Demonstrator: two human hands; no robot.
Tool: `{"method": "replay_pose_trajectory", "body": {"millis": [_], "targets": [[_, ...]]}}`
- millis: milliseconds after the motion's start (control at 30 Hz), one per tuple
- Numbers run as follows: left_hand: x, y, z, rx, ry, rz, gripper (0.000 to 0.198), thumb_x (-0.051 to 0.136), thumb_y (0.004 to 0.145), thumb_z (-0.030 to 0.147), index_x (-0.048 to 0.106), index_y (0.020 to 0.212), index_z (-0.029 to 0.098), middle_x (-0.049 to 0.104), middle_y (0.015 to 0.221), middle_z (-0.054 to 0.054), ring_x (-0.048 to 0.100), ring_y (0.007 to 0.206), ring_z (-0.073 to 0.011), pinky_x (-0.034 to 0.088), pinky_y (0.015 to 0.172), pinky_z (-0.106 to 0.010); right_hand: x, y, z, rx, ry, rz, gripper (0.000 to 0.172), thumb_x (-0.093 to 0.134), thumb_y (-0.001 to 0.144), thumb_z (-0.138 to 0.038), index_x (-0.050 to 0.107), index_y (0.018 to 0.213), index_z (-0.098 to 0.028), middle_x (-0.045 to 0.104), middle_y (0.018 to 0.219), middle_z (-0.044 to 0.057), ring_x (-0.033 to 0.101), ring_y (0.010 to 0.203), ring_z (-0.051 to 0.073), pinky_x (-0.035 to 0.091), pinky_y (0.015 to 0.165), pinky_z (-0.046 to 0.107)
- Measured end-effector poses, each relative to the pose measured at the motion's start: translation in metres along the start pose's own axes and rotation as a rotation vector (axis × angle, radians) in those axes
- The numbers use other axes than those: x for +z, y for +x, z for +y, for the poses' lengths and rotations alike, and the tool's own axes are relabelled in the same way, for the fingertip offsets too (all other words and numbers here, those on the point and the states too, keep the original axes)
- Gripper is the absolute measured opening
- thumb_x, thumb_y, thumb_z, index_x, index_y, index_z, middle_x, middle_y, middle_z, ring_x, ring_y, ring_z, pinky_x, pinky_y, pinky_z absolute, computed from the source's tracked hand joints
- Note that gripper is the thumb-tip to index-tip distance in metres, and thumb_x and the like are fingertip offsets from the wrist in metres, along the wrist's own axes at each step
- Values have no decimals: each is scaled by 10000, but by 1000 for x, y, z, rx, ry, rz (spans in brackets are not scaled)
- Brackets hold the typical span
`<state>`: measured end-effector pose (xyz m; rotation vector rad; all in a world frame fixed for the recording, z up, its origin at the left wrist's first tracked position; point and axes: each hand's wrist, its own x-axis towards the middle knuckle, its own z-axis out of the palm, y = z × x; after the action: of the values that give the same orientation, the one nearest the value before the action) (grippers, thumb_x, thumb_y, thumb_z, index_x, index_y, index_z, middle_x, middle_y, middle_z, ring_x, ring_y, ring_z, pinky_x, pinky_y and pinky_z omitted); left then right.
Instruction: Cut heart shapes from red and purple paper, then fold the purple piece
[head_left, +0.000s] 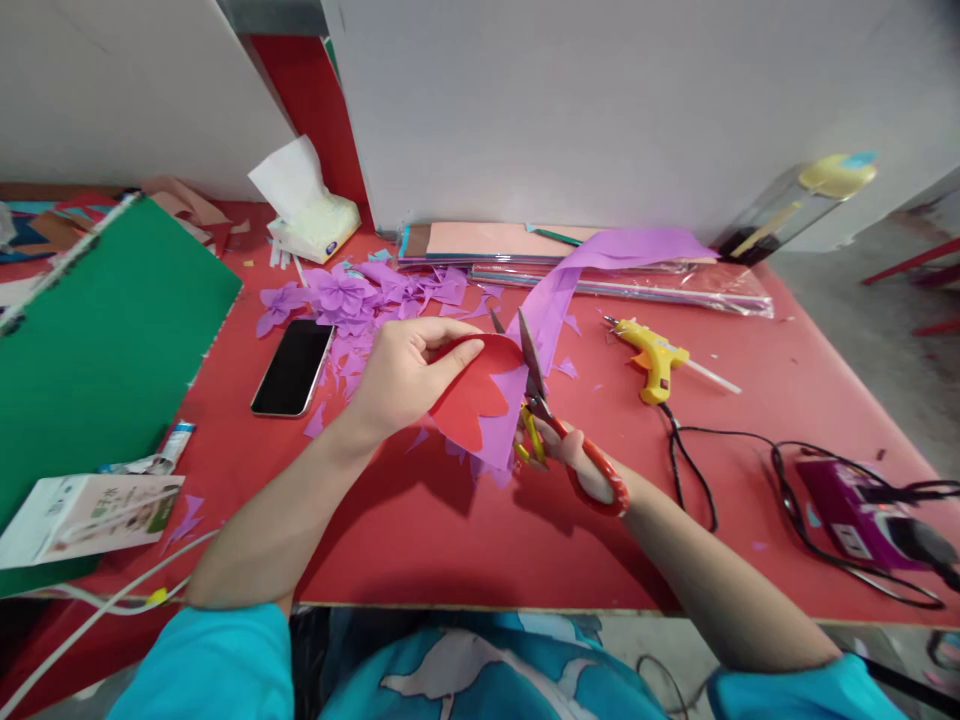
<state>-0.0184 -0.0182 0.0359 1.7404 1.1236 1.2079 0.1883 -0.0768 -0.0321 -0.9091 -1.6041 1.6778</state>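
My left hand (420,365) pinches a red petal-shaped paper template (474,398) between thumb and fingers, laid over purple paper (501,436). In my right hand (574,455) is a pair of scissors (534,370) with red-orange handles. Their blades stand apart at the upper right edge of the template, around the purple paper. A long purple paper strip (561,300) runs from there back to the flat packs behind. Something yellow (531,438) shows by the right fingers, perhaps part of the scissors. Purple paper flowers and scraps (352,300) lie beyond my left hand.
A phone (294,368) lies left of my hands, near a tissue pack (319,222) and a green board (112,330). To the right are a yellow glue gun (651,358), its cord, and a purple power box (847,510). Wrapped paper packs (622,283) line the back.
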Motion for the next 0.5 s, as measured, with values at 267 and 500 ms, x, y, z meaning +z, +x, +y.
{"method": "replay_pose_trajectory", "body": {"millis": [267, 500], "targets": [[-1, 0, 4, -13, 32, 14, 125, 648, 749, 250, 714, 805, 160, 730, 783, -20, 675, 700, -139, 557, 637, -217, -1, 0, -2, 8, 11, -53, 661, 244, 719, -817, 472, 928, -233, 419, 797, 13, 306, 578, 129, 329, 537, 303], [1, -1, 6, -13, 36, -27, 118, 649, 750, 239, 716, 803, 159, 733, 798, -15, 676, 713, -134, 552, 649, -201, 1, -1, -1, -2, 25, -23, 639, 243, 752, -793, 475, 939, -227, 421, 781, 11, 308, 575, 124, 324, 529, 299]]}}
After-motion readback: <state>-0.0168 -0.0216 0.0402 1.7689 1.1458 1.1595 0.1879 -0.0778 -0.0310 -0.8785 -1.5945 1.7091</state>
